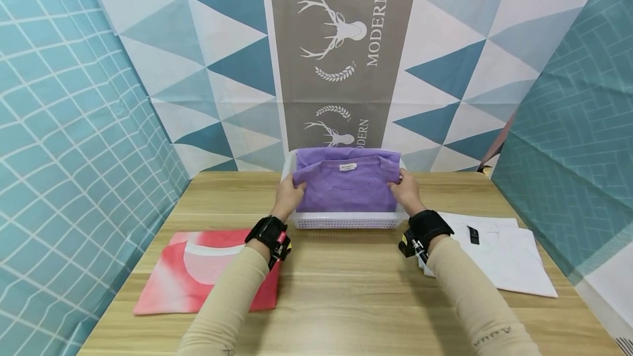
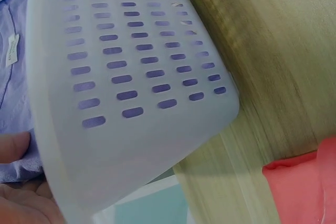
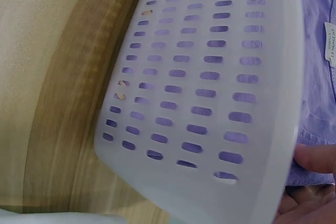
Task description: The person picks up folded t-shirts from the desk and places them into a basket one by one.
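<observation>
A folded purple shirt point(image 1: 346, 183) with a white neck label lies in a white perforated basket point(image 1: 346, 220) at the table's middle back. My left hand point(image 1: 288, 196) grips the shirt's left edge, and my right hand point(image 1: 406, 191) grips its right edge, both over the basket's sides. In the left wrist view the basket wall point(image 2: 131, 77) fills the frame, with the purple shirt point(image 2: 13, 77) behind it and my fingers point(image 2: 16, 148) on the cloth. The right wrist view shows the basket wall point(image 3: 210, 93), the shirt point(image 3: 320, 77) and a fingertip point(image 3: 317, 157) on it.
A folded pink and white shirt point(image 1: 198, 273) lies on the wooden table point(image 1: 346, 290) at the front left. A folded white shirt point(image 1: 499, 251) lies at the right. Patterned cloth walls enclose the table on three sides.
</observation>
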`<action>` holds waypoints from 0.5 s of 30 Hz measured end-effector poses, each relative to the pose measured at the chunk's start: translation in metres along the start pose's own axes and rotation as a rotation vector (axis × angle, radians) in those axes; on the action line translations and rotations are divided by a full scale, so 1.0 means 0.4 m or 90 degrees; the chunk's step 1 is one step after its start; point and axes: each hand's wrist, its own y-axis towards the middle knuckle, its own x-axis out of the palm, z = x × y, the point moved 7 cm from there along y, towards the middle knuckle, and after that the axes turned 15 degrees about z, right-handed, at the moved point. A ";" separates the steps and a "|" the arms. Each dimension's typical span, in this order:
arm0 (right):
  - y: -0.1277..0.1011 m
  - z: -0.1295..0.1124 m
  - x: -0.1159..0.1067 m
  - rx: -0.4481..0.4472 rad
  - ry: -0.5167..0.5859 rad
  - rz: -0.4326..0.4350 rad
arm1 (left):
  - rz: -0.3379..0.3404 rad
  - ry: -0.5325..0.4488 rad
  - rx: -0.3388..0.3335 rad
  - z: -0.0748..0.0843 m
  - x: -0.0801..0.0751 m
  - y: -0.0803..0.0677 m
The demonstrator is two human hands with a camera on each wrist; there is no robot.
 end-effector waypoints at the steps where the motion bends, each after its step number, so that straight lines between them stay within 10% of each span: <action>1: 0.000 0.002 0.002 0.000 0.003 0.002 | -0.002 0.002 -0.006 -0.002 0.003 0.000; 15: -0.002 0.036 0.041 -0.017 -0.052 0.010 | 0.005 0.050 -0.003 -0.017 0.030 -0.006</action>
